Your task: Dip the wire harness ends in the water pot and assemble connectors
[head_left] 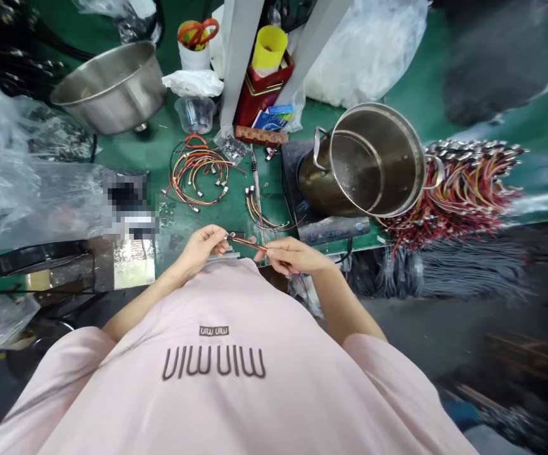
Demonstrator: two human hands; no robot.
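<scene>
A short wire harness (pixel 248 242) with red, yellow and dark strands stretches between my two hands near the bench's front edge. My left hand (pixel 203 245) pinches its left end, where a small connector partly shows at the fingertips. Around the right part of the strands, the fingers of my right hand (pixel 295 255) are closed. Just beyond my hands lies a small bunch of wires with white connectors (pixel 259 215). Farther back and to the left, a looped pile of red, yellow and black wire harnesses (pixel 198 174) rests on the green bench (pixel 155 148).
A tall metal pot (pixel 316 183) stands tilted at right, beside a big heap of red and yellow wires (pixel 463 202). At the back left are a steel bowl (pixel 112 95), a clear plastic tub (pixel 195 115) and orange scissors (pixel 198 33) in a cup. Grey posts (pixel 241 57) rise behind.
</scene>
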